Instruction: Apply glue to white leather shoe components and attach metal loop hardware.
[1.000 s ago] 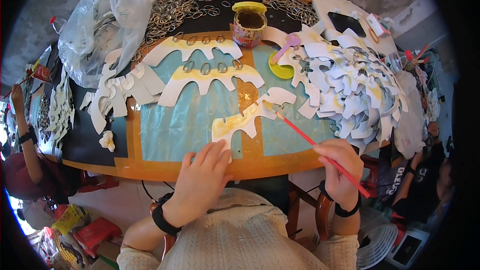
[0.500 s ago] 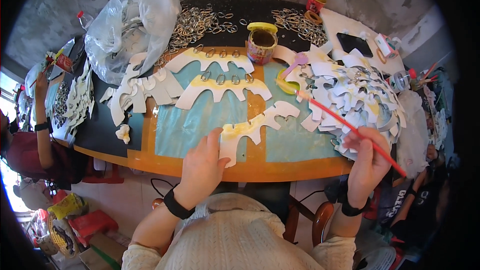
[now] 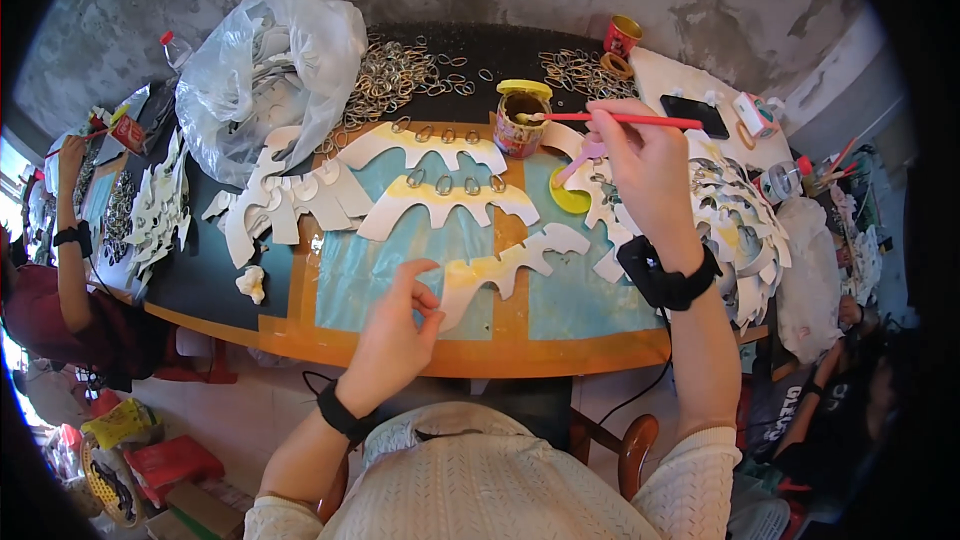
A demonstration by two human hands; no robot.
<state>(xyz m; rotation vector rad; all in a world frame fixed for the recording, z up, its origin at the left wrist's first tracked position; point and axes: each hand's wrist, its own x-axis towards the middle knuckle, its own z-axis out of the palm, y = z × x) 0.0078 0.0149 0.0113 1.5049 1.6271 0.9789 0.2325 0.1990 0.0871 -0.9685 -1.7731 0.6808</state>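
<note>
My right hand (image 3: 640, 165) grips a red-handled brush (image 3: 665, 121), its bristles at the mouth of an open can (image 3: 517, 138) of brownish paste with a yellow lid. In front of me lies a white curved, notched piece (image 3: 515, 258) smeared with yellow along its left part. Beside its left end is my left hand (image 3: 398, 328), forefinger stretched out and the other fingers bent, holding nothing. Farther back lie two similar pieces, an upper one (image 3: 425, 147) and a lower one (image 3: 450, 205), each with yellow smears and several metal rings along the top edge.
Loose metal rings (image 3: 385, 75) are heaped at the back. White pieces fill a clear plastic bag (image 3: 270, 70) and a large pile (image 3: 740, 230) on the right. A yellow-green round lid (image 3: 570, 198) and pink spoon (image 3: 590, 152) lie near the can. Another person's arm (image 3: 70, 280) is at far left.
My right hand has moved up and left, taking the brush from near the yellow-green lid to the can's mouth. My left hand has lifted off the white piece.
</note>
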